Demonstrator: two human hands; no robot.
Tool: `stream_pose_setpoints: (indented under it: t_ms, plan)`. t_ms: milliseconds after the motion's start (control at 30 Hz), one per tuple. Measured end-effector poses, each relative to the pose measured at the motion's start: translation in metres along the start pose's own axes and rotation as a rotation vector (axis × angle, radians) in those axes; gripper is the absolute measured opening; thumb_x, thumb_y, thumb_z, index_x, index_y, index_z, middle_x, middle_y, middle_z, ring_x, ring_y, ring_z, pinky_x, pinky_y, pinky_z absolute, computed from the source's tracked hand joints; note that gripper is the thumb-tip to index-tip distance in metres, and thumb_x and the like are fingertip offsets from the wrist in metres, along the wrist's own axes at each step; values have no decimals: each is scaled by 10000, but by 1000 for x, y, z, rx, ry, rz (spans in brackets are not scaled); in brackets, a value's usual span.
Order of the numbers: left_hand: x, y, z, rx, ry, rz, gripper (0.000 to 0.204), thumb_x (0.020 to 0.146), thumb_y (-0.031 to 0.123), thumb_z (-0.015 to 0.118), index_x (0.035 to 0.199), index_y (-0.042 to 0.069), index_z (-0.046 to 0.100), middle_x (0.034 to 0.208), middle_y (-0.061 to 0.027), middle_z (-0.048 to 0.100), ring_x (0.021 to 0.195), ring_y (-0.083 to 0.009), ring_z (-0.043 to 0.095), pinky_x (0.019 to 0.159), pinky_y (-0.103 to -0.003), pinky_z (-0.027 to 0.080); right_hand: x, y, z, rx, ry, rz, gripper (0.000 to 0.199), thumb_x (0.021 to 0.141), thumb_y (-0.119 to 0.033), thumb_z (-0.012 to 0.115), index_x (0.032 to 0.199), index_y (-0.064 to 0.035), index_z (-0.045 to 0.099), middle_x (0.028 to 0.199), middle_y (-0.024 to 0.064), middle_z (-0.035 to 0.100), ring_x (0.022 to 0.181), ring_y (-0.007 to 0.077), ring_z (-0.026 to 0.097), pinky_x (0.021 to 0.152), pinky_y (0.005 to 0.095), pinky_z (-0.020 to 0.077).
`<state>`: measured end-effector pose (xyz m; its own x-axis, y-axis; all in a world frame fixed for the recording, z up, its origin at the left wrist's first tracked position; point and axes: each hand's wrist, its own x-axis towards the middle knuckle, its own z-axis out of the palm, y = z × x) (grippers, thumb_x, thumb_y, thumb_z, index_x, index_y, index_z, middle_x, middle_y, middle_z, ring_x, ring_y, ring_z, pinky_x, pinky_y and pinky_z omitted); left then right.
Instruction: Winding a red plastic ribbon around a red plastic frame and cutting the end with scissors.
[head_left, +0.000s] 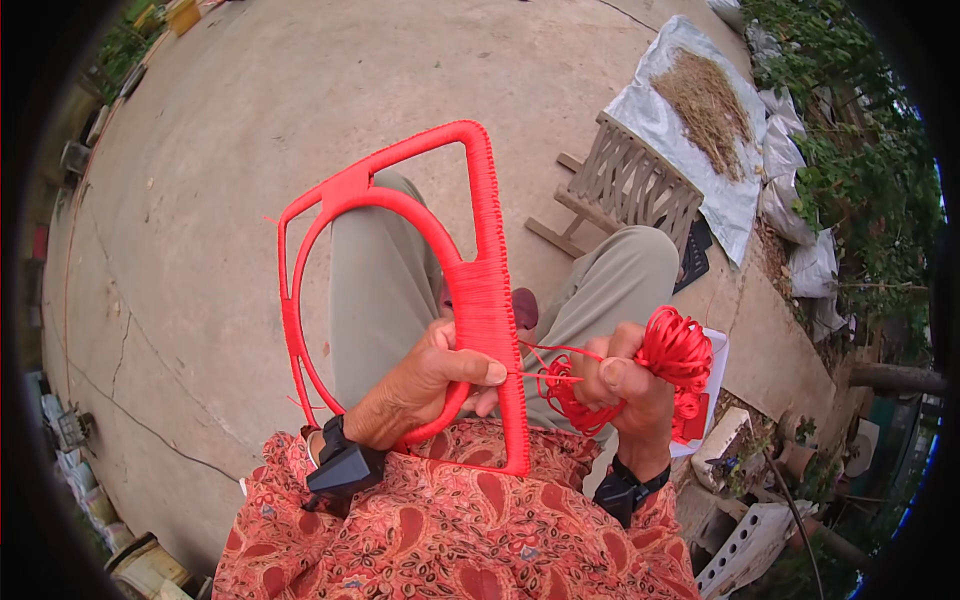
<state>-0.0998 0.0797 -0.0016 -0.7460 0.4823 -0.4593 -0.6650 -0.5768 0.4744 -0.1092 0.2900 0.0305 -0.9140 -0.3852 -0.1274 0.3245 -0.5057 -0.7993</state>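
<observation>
My left hand (432, 382) grips a red frame (482, 215) wrapped in red cord, a rectangle with a round loop inside it, held upright over my knees. The thumb presses on the densely wound right side of the frame. My right hand (628, 385) holds a bundle of loose red cord (676, 350), with coils sticking out above the fist and tangled strands below it. A taut strand runs from that hand to the frame at the left thumb. Both wrists wear black bands.
I sit over a cracked concrete yard (250, 180). A small wooden stool (625, 190) stands ahead on the right, beside a grey sheet (660, 120) with dry brown plant matter. Sacks, greenery and concrete blocks line the right edge.
</observation>
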Motion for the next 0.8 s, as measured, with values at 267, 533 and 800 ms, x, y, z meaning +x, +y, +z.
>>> stream_pose_setpoints:
  t_ms: [267,533,800]
  plan:
    - [0,-1,-3,-17,-49,28,287,682,65,647,907,-104,594,722,-174,623,440,-207,554,386,-281,428,4,4,-3,-55,54,-35,235,849,-122,549,685,-89,384,504,20,366,438,107,312,386,256,290]
    - [-2,-4,-9,-77,-87,10,319,813,147,611,967,-131,583,733,-220,627,420,-226,544,364,-301,401,16,14,-13,22,77,26,210,876,-129,550,723,-100,409,542,-8,370,460,73,328,396,225,299]
    - [-2,-4,-7,-106,-78,46,273,846,161,602,907,-104,579,695,-213,619,372,-224,517,358,-322,405,21,25,-21,56,103,96,221,884,-126,537,718,-111,392,532,-23,343,449,80,304,380,230,286]
